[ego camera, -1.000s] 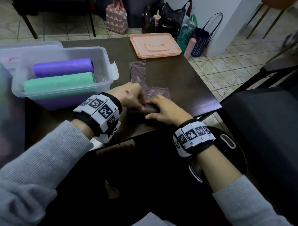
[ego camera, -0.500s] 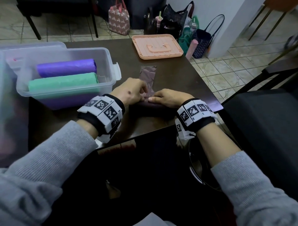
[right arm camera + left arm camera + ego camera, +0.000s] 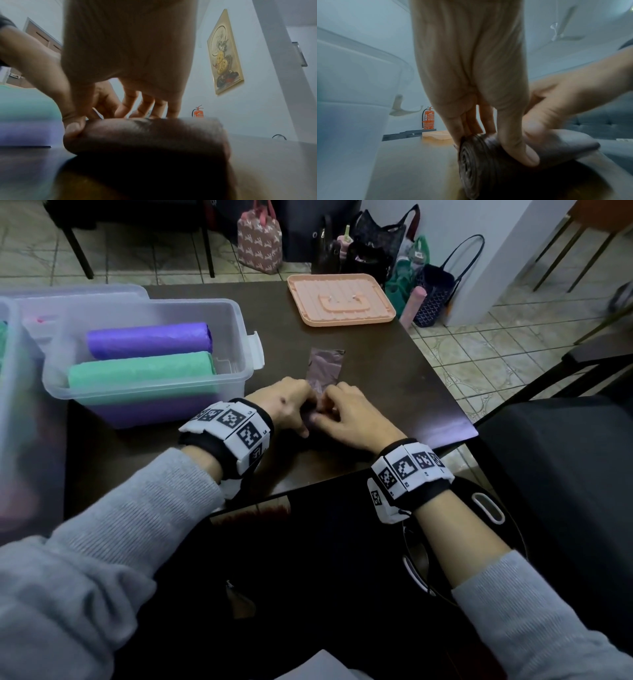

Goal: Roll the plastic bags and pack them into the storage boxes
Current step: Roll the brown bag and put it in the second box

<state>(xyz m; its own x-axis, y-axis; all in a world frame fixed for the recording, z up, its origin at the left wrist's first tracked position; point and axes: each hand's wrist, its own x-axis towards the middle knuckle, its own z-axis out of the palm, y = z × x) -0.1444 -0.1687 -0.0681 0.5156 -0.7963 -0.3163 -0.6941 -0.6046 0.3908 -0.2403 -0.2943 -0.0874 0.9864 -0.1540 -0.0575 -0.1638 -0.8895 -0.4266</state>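
Both hands curl over the brown roll lying crosswise on the bench, left hand and right hand fingers pinching it, its loose tail stretching straight away from them.

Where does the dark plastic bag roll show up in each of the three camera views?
Head: dark roll mid-frame, mostly hidden between both hands.
Left wrist: bottom centre, spiral end facing the camera.
Right wrist: lower centre, lying crosswise.
Shared landmark: the orange fire extinguisher in both wrist views.

Peach tray on dark table, well beyond the hands; handbags on tiled floor past it; orange fire extinguisher and framed picture on far wall.
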